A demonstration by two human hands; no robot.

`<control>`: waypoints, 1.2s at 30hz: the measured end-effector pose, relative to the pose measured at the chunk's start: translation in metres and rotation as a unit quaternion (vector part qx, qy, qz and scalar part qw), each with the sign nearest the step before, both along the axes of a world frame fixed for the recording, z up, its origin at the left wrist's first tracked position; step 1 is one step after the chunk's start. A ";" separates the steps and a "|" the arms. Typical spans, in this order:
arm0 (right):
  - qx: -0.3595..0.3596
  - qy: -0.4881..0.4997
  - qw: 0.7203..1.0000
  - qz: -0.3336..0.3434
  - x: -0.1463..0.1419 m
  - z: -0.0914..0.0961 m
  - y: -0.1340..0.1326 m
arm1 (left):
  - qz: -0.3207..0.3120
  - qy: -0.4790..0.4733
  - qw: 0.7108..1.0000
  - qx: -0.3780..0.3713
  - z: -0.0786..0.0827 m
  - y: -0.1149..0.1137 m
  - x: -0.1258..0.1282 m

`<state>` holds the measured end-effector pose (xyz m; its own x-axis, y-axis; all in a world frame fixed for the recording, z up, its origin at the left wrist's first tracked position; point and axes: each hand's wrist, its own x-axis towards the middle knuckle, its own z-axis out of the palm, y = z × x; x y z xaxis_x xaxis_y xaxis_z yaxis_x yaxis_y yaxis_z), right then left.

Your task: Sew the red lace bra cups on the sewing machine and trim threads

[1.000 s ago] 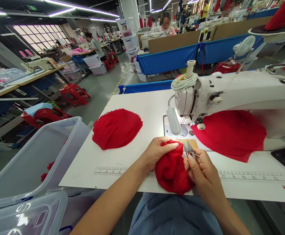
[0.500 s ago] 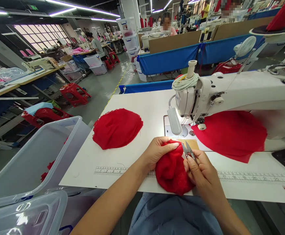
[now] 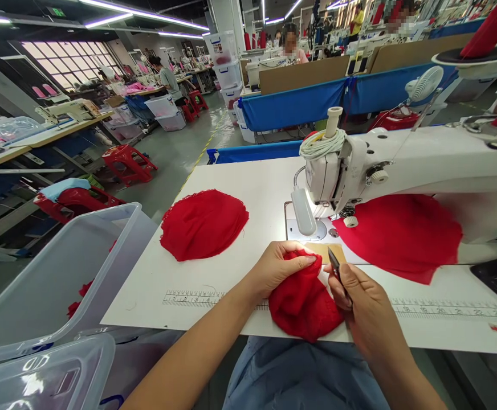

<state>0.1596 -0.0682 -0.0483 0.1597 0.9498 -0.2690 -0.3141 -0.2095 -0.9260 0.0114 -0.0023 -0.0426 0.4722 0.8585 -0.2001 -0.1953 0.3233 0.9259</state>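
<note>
My left hand [image 3: 279, 266] pinches the top of a bunched red fabric piece [image 3: 302, 302] at the front edge of the white sewing table [image 3: 231, 188]. My right hand [image 3: 362, 299] is closed around small thread snips [image 3: 335, 266], their blades closed and pointing up just right of the fabric. The white sewing machine [image 3: 402, 159] stands right behind both hands, with its lamp lit over the needle plate [image 3: 312, 228].
A stack of round red fabric pieces [image 3: 203, 224] lies to the left on the table, and a larger red pile [image 3: 402, 233] sits under the machine arm. Clear plastic bins [image 3: 60, 273] stand at my left. A printed ruler [image 3: 197, 297] runs along the table's front. Other workers sit far behind.
The snips' blades have closed and tilted toward my right. My left hand shifted slightly right along the fabric's top, and the bunched piece flattened a little.
</note>
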 end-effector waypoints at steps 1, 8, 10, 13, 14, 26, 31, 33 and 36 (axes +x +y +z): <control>0.007 -0.005 1.000 -0.019 0.000 0.001 0.000 | 0.006 0.006 1.000 0.002 0.000 0.000 0.000; 0.082 -0.220 0.968 -0.093 0.003 -0.001 0.002 | 0.013 0.013 1.000 -0.001 0.000 0.000 0.000; 0.089 -0.263 0.955 -0.103 0.002 0.000 0.005 | 0.008 0.008 1.000 -0.004 0.000 0.000 0.000; 0.101 -0.280 0.950 -0.094 0.000 0.003 0.009 | 0.003 0.003 1.000 -0.003 0.000 0.000 0.000; 0.104 -0.280 0.950 -0.087 0.000 0.004 0.010 | 0.001 0.004 1.000 0.001 0.000 0.000 0.000; 0.101 -0.203 0.961 -0.157 0.004 -0.015 0.015 | -0.003 0.011 1.000 -0.005 0.002 0.000 0.000; 0.143 -0.004 0.976 -0.165 0.010 0.001 0.012 | -0.003 -0.014 0.999 -0.029 0.003 0.001 0.000; 0.132 0.054 0.980 -0.142 0.020 0.009 0.009 | 0.010 -0.014 1.000 -0.026 0.005 0.001 0.000; 0.134 0.101 0.981 -0.092 0.038 0.014 0.001 | 0.019 -0.016 0.999 -0.034 0.007 0.001 0.001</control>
